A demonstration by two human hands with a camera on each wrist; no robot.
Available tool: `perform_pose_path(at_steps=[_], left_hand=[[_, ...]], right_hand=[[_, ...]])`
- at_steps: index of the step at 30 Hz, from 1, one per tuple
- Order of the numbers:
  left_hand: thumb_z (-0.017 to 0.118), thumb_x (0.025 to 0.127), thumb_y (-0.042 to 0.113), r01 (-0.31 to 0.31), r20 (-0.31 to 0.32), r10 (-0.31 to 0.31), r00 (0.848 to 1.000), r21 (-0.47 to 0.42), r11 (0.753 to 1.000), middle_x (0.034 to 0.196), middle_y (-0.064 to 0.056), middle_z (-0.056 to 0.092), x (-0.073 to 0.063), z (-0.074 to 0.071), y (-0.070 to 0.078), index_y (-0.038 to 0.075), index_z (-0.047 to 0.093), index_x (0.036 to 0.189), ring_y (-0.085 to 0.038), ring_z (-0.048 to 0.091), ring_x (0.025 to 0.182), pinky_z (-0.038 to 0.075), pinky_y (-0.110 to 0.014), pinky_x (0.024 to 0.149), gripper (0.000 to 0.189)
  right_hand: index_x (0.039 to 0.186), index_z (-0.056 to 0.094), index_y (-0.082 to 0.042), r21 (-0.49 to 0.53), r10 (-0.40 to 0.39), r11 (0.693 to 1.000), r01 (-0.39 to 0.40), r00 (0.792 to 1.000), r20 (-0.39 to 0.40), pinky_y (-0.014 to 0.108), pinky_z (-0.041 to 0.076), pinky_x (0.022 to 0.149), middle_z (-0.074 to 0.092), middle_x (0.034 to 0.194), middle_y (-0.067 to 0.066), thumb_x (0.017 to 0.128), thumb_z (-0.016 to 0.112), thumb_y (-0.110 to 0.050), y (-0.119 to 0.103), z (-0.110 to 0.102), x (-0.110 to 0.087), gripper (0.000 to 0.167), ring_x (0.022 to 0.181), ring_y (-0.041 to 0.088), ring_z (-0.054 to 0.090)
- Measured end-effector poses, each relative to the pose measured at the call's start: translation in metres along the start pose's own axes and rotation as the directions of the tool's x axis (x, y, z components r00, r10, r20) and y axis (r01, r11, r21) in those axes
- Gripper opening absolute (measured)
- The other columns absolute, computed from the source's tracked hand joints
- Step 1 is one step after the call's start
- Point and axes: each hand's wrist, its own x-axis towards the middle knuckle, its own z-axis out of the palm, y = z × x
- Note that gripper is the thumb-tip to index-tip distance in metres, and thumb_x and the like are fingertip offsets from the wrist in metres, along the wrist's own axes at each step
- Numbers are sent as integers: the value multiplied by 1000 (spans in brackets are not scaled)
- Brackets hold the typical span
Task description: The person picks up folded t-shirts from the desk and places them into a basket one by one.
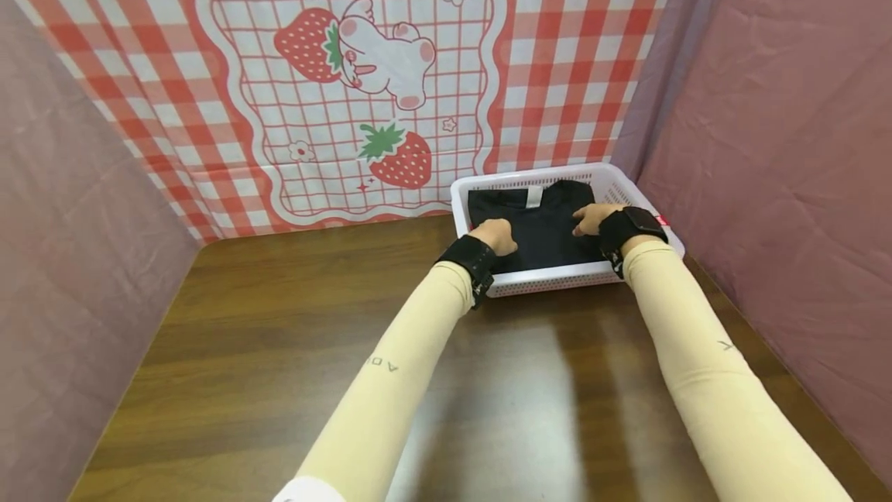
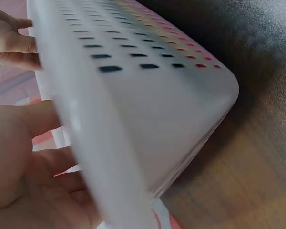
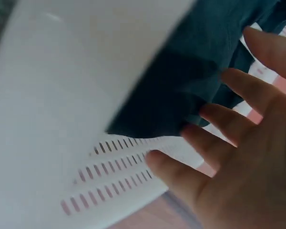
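Note:
A folded black garment [image 1: 547, 235] with a white neck label [image 1: 534, 197] lies in a white plastic basket [image 1: 550, 277]. Over the garment's left part is my left hand [image 1: 497, 235]. The left wrist view has that hand [image 2: 33, 167] beyond the basket's rim [image 2: 81, 119], and its fingertips are partly hidden there. My right hand [image 1: 592, 217] is at the garment's right side, its fingers pointing inward. In the right wrist view the fingers [image 3: 219, 143] are spread and fairly straight, with their tips at the dark cloth [image 3: 181, 86].
The basket stands at the back right of a brown wooden table [image 1: 300, 347]. Behind it hangs a red-and-white checked cloth [image 1: 557, 60] with strawberries. Pink curtains [image 1: 780, 138] bound both sides, the right one close to the basket.

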Motion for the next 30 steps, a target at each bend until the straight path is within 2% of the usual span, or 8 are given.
perform_pose_path(at_steps=[6,10,14,20,22,24,27,30], left_hand=[[58,88,58,68,34,-70,997,59,996,136,4,60,192,100,-22,24,64,123,-17,61,117,50,-39,99,49],[57,85,64,68,22,-70,997,96,993,131,2,63,254,138,-34,24,66,119,-17,63,109,52,-41,93,53],[53,89,61,36,30,-39,999,97,995,131,0,63,229,131,-31,20,66,120,-17,63,109,52,-39,94,53],[51,94,52,-49,35,47,998,70,996,138,-2,58,80,54,-7,14,61,129,-16,59,122,48,-31,102,52],[53,93,51,-94,11,94,996,54,994,137,-1,60,63,43,-4,14,61,128,-15,59,122,48,-30,102,51],[52,93,52,-151,-9,152,988,45,987,130,1,64,98,59,-9,18,66,121,-15,61,119,49,-31,101,46],[53,88,62,-218,-40,219,975,30,976,115,10,69,190,109,-22,30,71,106,-11,64,109,51,-32,95,41],[49,89,65,-245,1,245,970,33,969,114,13,69,210,127,-22,35,72,106,-9,63,108,50,-32,95,42]], right_hand=[[132,59,-12,-105,107,990,-92,985,139,59,37,105,54,141,19,80,55,-70,-49,-25,-67,78,130,39,48],[127,60,-1,-110,160,984,-141,969,187,56,38,107,51,139,28,88,51,-54,-137,-72,-165,65,124,42,49],[130,55,5,-107,153,986,-131,961,230,55,35,111,46,141,32,91,49,-44,-155,-79,-185,62,129,44,45],[131,59,-12,-110,-84,989,103,983,163,47,41,102,60,135,12,89,42,-70,-7,1,-41,74,129,36,50],[132,57,-9,-80,-95,991,105,987,128,49,41,101,60,135,15,92,40,-65,-4,3,-37,71,129,39,49],[136,51,-2,3,-77,997,78,988,136,56,37,107,53,139,24,97,43,-50,-51,-24,-87,63,133,46,43],[136,46,8,72,-85,995,74,982,169,58,32,111,46,140,33,99,44,-31,-137,-67,-171,54,135,53,35],[135,50,4,100,-110,991,90,972,207,57,32,112,48,141,29,98,48,-33,-160,-74,-193,52,136,50,36]])
